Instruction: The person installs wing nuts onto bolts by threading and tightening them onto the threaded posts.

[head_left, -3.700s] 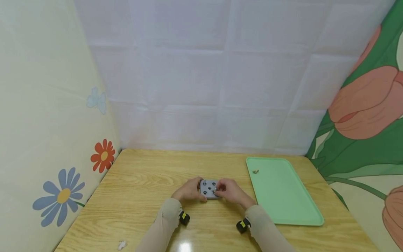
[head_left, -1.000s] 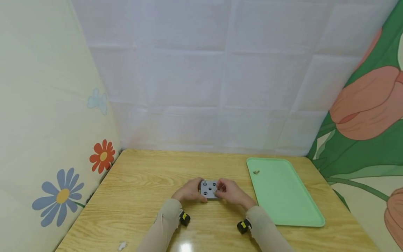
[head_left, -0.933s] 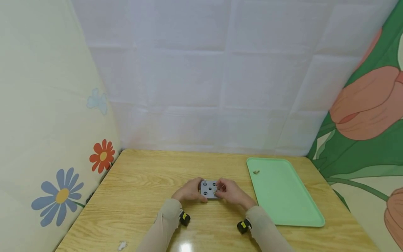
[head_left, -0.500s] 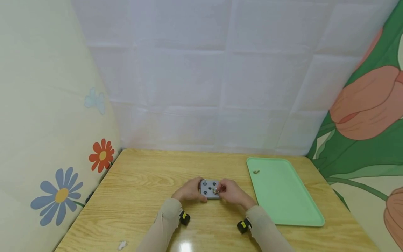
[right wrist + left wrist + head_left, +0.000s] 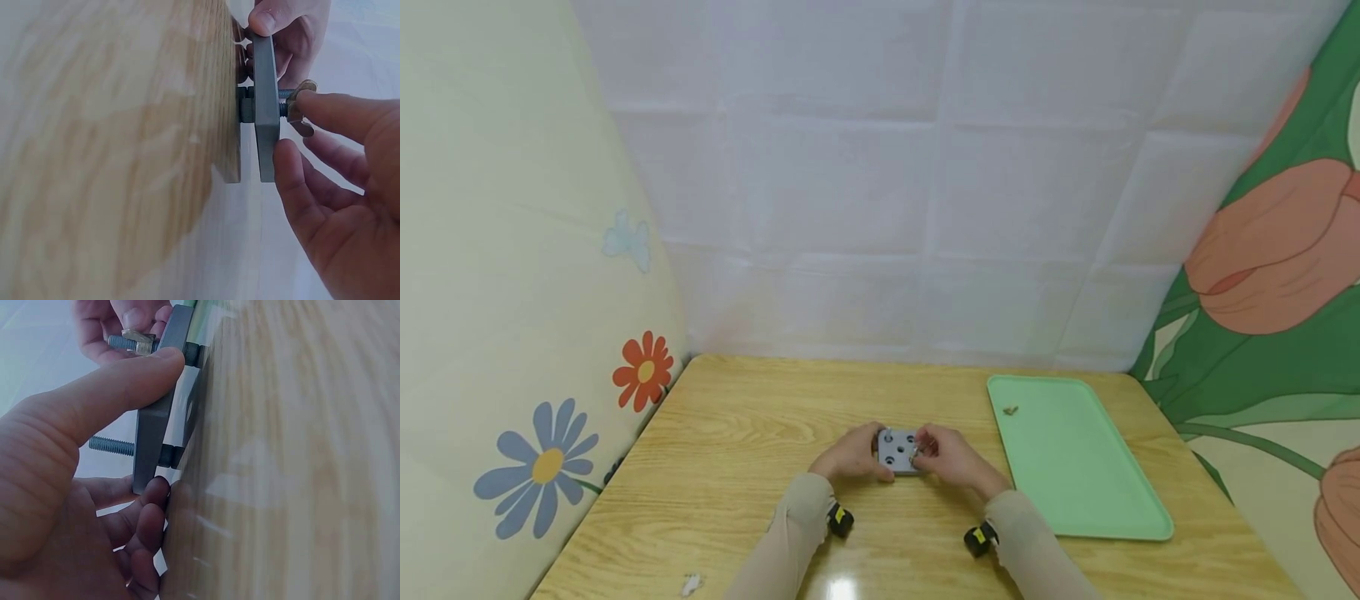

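Note:
A grey square plate (image 5: 901, 465) with several holes sits between the hands in the head view. My left hand (image 5: 850, 452) grips its left side, thumb on the upper face and fingers at the edge. Bolts pass up through the plate; one threaded bolt (image 5: 112, 445) stands bare near the left hand, its head under the plate. On another bolt at the near right corner is a brass-coloured wing nut (image 5: 292, 112). My right hand (image 5: 953, 458) pinches this wing nut, thumb on one wing, with a fingertip beside the plate's edge in the right wrist view.
To the right lies a green tray (image 5: 1090, 467) with a small brass-coloured piece (image 5: 1011, 410) near its far left corner. A small white scrap (image 5: 692, 584) lies on the wooden table (image 5: 760, 400) at the front left. A white cloth (image 5: 880, 208) hangs behind.
Half a second ago the right fingers were drawn slightly right, showing more of the wing nut; now they are back over it. The plate and left hand stay nearly still.

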A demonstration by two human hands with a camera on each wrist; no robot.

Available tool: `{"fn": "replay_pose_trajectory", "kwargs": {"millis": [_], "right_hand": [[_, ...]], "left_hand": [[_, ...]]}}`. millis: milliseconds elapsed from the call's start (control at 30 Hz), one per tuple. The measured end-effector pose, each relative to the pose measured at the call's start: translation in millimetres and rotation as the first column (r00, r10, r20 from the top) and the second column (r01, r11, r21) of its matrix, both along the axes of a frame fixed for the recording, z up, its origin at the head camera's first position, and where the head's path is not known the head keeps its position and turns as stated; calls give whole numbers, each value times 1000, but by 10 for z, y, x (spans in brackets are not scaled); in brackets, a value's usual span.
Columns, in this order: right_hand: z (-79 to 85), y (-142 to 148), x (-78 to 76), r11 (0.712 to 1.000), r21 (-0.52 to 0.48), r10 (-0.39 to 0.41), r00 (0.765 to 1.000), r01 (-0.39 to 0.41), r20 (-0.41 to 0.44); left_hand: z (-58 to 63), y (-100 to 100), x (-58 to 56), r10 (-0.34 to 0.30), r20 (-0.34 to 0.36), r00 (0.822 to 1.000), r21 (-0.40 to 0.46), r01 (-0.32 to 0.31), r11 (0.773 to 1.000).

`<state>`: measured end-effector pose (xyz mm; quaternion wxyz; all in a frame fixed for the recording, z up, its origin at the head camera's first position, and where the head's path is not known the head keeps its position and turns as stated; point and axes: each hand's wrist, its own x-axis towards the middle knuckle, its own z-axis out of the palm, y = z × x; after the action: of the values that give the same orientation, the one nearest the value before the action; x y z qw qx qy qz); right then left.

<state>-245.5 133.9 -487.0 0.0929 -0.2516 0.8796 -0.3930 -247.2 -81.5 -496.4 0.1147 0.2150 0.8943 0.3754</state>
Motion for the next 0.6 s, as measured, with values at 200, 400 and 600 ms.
{"fn": "replay_pose_trajectory", "kwargs": {"millis": [200,400,600], "right_hand": [[4,-3,4,999,39,-15,999,16,-35],[10,-4,13,999,39,-13,999,15,-35],[21,-5,21,999,37,1,999,1,-46]], "left_hand": [[-2,-1,0,3,-1,1000,-3,-3,1000],[-16,-7,1,-4,-3,1000,17,4,1000],[-1,-5,8,-3,1,1000,16,3,1000]]}}
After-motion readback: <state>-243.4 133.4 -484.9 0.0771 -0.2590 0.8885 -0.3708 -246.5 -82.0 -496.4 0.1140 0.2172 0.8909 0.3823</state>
